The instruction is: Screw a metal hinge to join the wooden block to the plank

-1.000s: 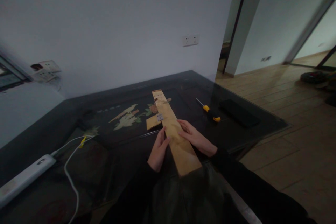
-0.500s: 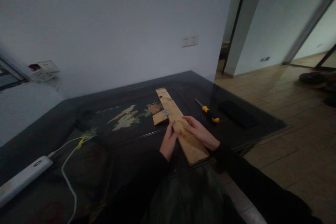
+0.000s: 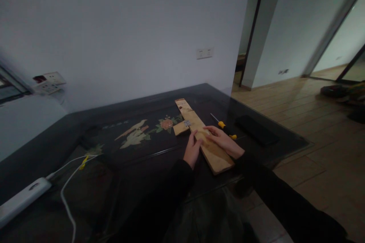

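Note:
A long pale wooden board (image 3: pixel 219 158) lies slantwise across the dark table, its near end close to the front edge. On its left side, a short wooden piece (image 3: pixel 180 128) sticks out, with a small silver metal hinge (image 3: pixel 186 123) where the two meet. My left hand (image 3: pixel 193 150) grips the board's left edge, thumb on top. From the other side my right hand (image 3: pixel 224 141) is closed on the right edge, its fingers lying over the top face. Just right of the board is a screwdriver (image 3: pixel 221 124) with a yellow and black handle, partly hidden behind my right hand.
A flat black object (image 3: pixel 256 130) lies on the right of the dark table (image 3: pixel 148 167), whose top bears a bird and flower picture (image 3: pixel 134 136). At left are a white power strip (image 3: pixel 27 197) and a white cable (image 3: pixel 66 201). A wall (image 3: pixel 128 45) stands behind.
Both hands have shifted the board with its hinged short piece a little to the right, closer to the screwdriver. The grip looks the same. The camera view has tilted slightly.

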Demonstrator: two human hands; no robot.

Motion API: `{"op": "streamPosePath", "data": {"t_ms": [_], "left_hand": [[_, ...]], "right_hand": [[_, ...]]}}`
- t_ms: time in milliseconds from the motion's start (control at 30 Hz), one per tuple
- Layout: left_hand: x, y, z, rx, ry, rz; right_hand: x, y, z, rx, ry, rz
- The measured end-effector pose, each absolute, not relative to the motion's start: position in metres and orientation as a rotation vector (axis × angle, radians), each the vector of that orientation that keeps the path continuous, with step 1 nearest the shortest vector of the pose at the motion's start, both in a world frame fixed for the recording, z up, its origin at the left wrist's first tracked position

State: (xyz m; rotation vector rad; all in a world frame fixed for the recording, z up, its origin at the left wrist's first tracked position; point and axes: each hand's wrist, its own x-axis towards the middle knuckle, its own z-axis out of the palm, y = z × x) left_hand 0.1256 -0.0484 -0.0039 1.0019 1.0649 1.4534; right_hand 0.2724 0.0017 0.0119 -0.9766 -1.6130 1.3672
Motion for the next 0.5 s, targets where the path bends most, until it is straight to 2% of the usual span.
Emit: {"op": "streamPosePath", "data": {"t_ms": [500], "left_hand": [[0.125, -0.023, -0.003, 0.95, 1.055, 1.484]], "right_hand": [[0.267, 0.031, -0.002, -0.981, -1.659, 1.269]]}}
